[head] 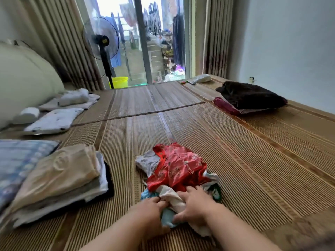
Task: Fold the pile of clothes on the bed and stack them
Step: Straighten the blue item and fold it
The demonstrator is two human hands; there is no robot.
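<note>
The wide woven straw-coloured bed mat (199,127) fills most of the scene, a flat, firm surface well suited to folding. At the near left sits a neat stack of folded beige, white and dark garments (59,180), probably parked within arm's reach so each finished piece can go straight on top. Near the middle, right of that stack and apart from it, lies the small crumpled pile of unfolded clothes (181,174), topped by a shiny red flower-patterned garment (177,167). At the pile's near edge a rumpled cream-white cloth piece (171,197) rests over a pale blue cloth (167,218). The right hand (194,201) lies on the cream piece with its fingers slightly spread and curled down into the fabric, thumb low beside the blue cloth. The left hand (150,210) meets it from the left, fingertips bunched together and pinching the cream edge. I judge both hands are drawing this piece free of the pile to spread it flat; with so little left unfolded, the job looks well along
</note>
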